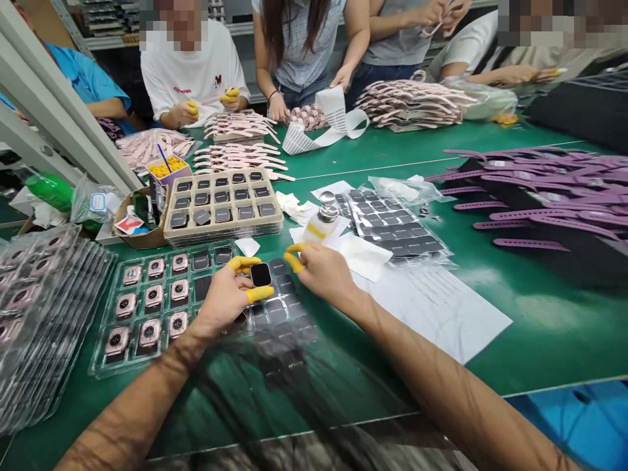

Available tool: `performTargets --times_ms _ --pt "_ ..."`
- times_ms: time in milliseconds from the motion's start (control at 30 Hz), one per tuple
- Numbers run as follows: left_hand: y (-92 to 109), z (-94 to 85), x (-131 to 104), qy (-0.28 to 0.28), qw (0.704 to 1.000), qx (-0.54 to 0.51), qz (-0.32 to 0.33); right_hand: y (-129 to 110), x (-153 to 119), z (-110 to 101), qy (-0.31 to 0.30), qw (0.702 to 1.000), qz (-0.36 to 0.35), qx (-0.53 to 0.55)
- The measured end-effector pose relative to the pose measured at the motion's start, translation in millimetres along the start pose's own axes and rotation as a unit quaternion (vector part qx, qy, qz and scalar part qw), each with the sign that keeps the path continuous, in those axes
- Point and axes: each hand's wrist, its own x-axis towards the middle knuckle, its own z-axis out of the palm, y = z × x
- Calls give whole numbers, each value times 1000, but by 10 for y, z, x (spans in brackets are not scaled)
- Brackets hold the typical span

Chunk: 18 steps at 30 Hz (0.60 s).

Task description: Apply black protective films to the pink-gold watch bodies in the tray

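Observation:
My left hand [226, 294] grips a smartwatch case [260, 275] by its edges, between fingers and thumb in yellow finger cots. Its dark screen faces up. To its right, my right hand [326, 271] is closed, finger and thumb in yellow cots curled towards each other; whether anything is between them I cannot make out. Under the left hand lies a clear plastic tray [140, 314] with several pink watch cases, sensor side up. A sheet of black film stickers [287, 307] lies between and below the hands.
A glass pump bottle [321, 219] stands on papers beyond my right hand. Nearby are a beige compartment tray [220, 232], more black sticker sheets [392, 226], stacked clear trays [44, 327] and purple watch straps [554, 190]. Several co-workers handle pink straps [412, 104] across the table.

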Motion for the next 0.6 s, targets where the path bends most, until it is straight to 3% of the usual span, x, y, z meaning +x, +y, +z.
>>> performTargets --times_ms 67,167,267,333,467,600 --pt "-7 10 -23 -14 1000 21 -1 -212 222 166 -19 998 -47 26" --pt "2 18 -62 -39 999 20 6 -486 542 412 -27 996 -60 52" --pt "10 1 -69 -45 999 9 16 -560 663 502 -16 996 -55 74" --pt "-1 -22 -52 -34 999 6 30 -481 567 434 -2 994 -56 95" --pt "-58 -63 -8 -12 999 29 35 -282 110 180 7 985 -71 155" --pt "-136 -54 10 -36 998 12 56 -282 -174 143 55 943 -217 245"
